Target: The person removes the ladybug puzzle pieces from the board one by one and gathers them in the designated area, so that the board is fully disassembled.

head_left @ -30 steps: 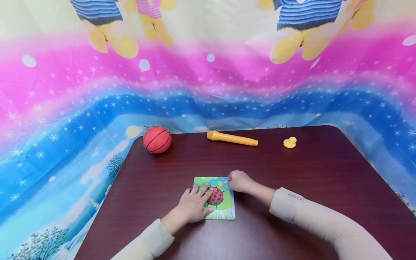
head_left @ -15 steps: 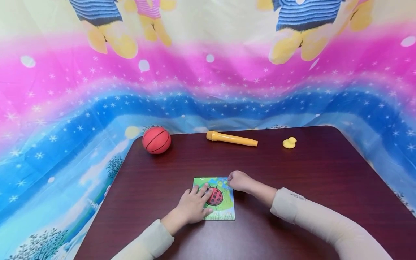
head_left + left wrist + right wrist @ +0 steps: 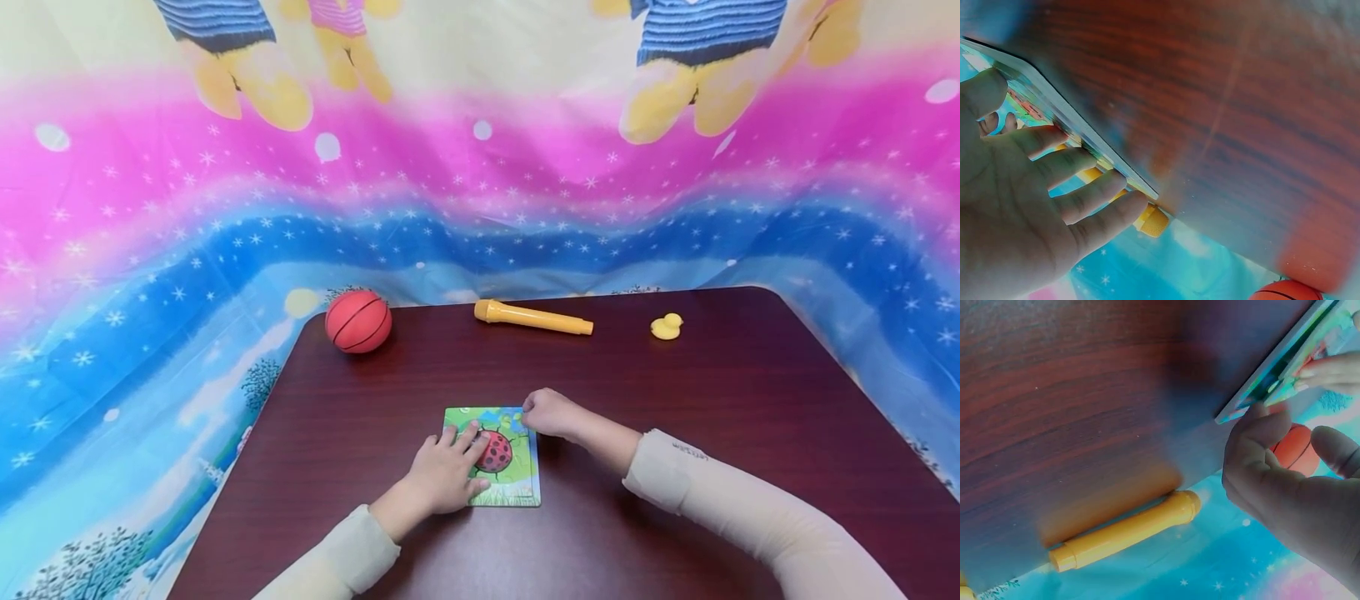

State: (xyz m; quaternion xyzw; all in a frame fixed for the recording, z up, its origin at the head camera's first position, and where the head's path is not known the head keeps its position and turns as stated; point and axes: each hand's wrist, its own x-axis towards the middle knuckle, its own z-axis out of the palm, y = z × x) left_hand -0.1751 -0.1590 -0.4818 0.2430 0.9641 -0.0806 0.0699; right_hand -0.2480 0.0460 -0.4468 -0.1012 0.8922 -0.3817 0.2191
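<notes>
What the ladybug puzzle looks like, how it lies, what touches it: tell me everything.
The ladybug puzzle is a thin, square board printed with a red, black-spotted ladybug on green, blue patches above, grass below. It lies flat on the brown table, its material unclear. The left hand rests spread over its left side; the right hand, fingers curled, appears to touch its top right corner, where the right wrist view shows a dark gap inside its edge.

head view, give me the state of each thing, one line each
ladybug board, flat on the table, partly covered
left grip, fingers spread, resting on the board
right grip, fingers curled at the board's far right corner; whether pinching anything, cannot tell
red ball, at rest, untouched
yellow microphone, lying on its side, untouched
yellow duck, upright, untouched
</notes>
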